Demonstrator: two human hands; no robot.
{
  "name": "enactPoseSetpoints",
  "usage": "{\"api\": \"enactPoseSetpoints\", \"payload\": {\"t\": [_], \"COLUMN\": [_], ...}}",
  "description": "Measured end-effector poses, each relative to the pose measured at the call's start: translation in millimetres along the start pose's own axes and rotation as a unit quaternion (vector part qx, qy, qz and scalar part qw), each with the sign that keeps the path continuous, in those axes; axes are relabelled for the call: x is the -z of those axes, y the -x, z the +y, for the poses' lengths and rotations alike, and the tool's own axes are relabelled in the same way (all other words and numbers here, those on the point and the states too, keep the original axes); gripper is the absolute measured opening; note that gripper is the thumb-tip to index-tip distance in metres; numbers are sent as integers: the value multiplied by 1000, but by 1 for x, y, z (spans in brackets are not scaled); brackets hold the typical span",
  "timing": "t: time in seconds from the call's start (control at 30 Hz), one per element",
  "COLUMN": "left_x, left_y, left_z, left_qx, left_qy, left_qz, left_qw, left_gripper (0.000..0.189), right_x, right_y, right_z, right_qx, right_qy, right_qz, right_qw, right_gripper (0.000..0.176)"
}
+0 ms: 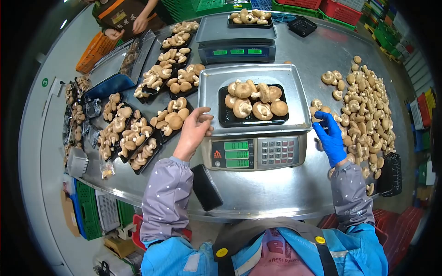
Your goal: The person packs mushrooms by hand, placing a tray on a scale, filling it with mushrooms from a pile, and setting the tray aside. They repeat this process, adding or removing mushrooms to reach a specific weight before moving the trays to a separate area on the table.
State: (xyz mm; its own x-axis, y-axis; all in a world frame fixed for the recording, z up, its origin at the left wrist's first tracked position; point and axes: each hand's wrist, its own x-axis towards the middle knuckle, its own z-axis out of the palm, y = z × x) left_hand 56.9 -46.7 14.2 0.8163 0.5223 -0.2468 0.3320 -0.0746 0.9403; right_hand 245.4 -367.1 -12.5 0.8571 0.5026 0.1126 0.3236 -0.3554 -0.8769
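A black tray of mushrooms [242, 108] rests on the steel pan [294, 78] of the near weighing scale [216, 154], whose green display is lit. Just left of the pan is my bare left hand [194, 131], its fingers bent but apart and nothing in them. On the other side, my right hand [330, 140] wears a blue glove; thumb and fingers are spread, with no mushroom visible between them. It is close to the pan's right edge and to the loose mushroom pile [363, 110].
Filled mushroom trays [172, 120] crowd the left. A second scale [237, 50] bearing a tray stands behind. A dark phone-like slab [206, 187] lies near the front edge, black empty trays [391, 175] at right. Across the table are another person's hands [139, 24].
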Motion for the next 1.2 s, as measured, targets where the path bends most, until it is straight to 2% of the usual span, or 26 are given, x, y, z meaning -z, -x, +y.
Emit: {"api": "enactPoseSetpoints", "payload": {"t": [0.23, 0.3, 0.33, 0.43, 0.57, 0.7, 0.77, 0.8, 0.87, 0.9, 0.93, 1.0, 1.03, 1.07, 1.13, 1.17, 1.2], "left_x": [-4, -8, -10, -16, -23, -26, -25, -25, -25, -25, -26, -27, -27, -28, -28, -29, -30], "left_y": [-8, -13, -16, -21, -23, -24, -24, -25, -26, -29, -31, -31, -31, -31, -33, -34, -34], "left_z": [-6, -9, -9, -11, -10, -5, -6, -6, -8, -12, -14, -13, -12, -13, -16, -17, -17], "left_qx": [18, 16, 12, 20, 14, 29, 30, 33, 30, 32, 34, 34, 35, 35, 35, 32, 30], "left_qy": [40, 36, 34, 21, 32, 32, 35, 38, 39, 39, 38, 47, 54, 53, 60, 60, 48], "left_qz": [-1, -9, -10, -13, -16, -20, -22, -23, -21, -20, -18, -19, -20, -22, -20, -19, -22], "left_qw": [999, 999, 999, 999, 999, 999, 999, 998, 999, 999, 999, 998, 998, 998, 997, 998, 998], "left_gripper": [40, 42, 42, 48, 45, 49, 48, 48, 47, 46, 46, 46, 46, 46, 46, 46, 47], "right_x": [-21, -33, -39, -61, -77, -88, -87, -90, -95, -93, -89, -77, -73, -71, -71, -75, -85], "right_y": [-26, -38, -45, -66, -87, -98, -91, -85, -72, -71, -75, -84, -85, -85, -88, -91, -92], "right_z": [-25, -48, -49, -45, -65, -66, -74, -71, -64, -65, -66, -63, -64, -67, -77, -75, -64], "right_qx": [15, 59, 61, 122, 203, 253, 366, 368, 401, 394, 396, 318, 325, 324, 265, 277, 304], "right_qy": [-62, -21, -22, 24, 165, 260, 337, 338, 368, 333, 335, 221, 150, 151, 100, 144, 190], "right_qz": [-32, -52, -48, -54, -95, -120, -18, -18, -41, -85, -84, -187, -135, -134, 18, 24, -13], "right_qw": [997, 997, 997, 991, 960, 924, 867, 866, 838, 852, 851, 903, 924, 924, 959, 950, 934], "right_gripper": [32, 40, 40, 54, 64, 62, 57, 57, 46, 47, 47, 45, 42, 42, 45, 50, 50]}}
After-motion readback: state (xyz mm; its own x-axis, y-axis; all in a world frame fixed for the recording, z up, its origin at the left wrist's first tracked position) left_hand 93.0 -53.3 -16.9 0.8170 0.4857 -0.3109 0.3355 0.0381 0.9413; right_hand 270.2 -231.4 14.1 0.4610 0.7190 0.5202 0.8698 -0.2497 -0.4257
